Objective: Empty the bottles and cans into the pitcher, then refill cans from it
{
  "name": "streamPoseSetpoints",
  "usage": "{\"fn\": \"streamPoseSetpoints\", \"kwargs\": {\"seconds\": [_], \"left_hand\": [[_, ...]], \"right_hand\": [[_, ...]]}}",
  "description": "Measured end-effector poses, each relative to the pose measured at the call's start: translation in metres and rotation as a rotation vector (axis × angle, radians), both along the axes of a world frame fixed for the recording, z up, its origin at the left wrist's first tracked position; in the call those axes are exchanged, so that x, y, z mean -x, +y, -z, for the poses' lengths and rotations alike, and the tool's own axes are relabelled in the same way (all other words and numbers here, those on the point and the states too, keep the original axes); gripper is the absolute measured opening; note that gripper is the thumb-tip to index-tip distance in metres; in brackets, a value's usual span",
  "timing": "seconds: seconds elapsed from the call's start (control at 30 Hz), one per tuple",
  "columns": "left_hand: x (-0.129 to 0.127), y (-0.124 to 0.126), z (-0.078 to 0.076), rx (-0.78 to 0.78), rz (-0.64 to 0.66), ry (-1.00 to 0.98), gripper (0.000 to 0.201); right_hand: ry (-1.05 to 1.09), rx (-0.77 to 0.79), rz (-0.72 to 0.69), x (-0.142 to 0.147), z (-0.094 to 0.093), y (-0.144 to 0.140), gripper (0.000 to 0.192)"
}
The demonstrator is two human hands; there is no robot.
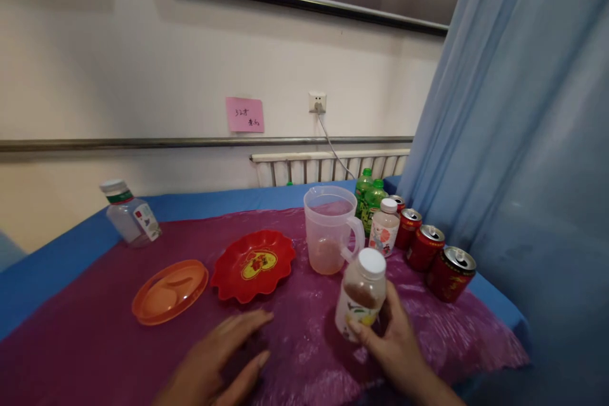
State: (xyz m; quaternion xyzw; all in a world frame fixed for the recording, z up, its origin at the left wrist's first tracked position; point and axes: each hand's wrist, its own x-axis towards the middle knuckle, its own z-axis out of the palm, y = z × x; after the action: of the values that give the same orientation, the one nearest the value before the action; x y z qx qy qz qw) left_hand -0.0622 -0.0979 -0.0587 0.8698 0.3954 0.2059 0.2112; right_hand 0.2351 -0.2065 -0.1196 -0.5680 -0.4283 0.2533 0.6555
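My right hand grips a small plastic bottle with a white cap and a little brown liquid inside, held upright just above the purple table cover. Behind the bottle stands a clear plastic measuring jug with some pinkish liquid at its bottom. My left hand lies flat on the cover with fingers spread, holding nothing, just in front of a red scalloped plate.
An orange lid-like dish lies left of the red plate. A clear bottle stands at the back left. Two green bottles, a small white-capped bottle and three red cans line the right side beside a blue curtain.
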Motion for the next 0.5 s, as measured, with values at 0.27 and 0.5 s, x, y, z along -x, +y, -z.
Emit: {"fn": "streamPoseSetpoints", "kwargs": {"seconds": [0.27, 0.5], "left_hand": [[-0.07, -0.006, -0.093, -0.029, 0.471, -0.128, 0.057], [-0.102, 0.004, -0.111, 0.033, 0.614, -0.141, 0.031]], "right_hand": [[-0.027, -0.045, -0.39, 0.029, 0.009, 0.008, 0.072], [-0.048, -0.062, -0.398, 0.027, 0.0, 0.008, 0.068]]}}
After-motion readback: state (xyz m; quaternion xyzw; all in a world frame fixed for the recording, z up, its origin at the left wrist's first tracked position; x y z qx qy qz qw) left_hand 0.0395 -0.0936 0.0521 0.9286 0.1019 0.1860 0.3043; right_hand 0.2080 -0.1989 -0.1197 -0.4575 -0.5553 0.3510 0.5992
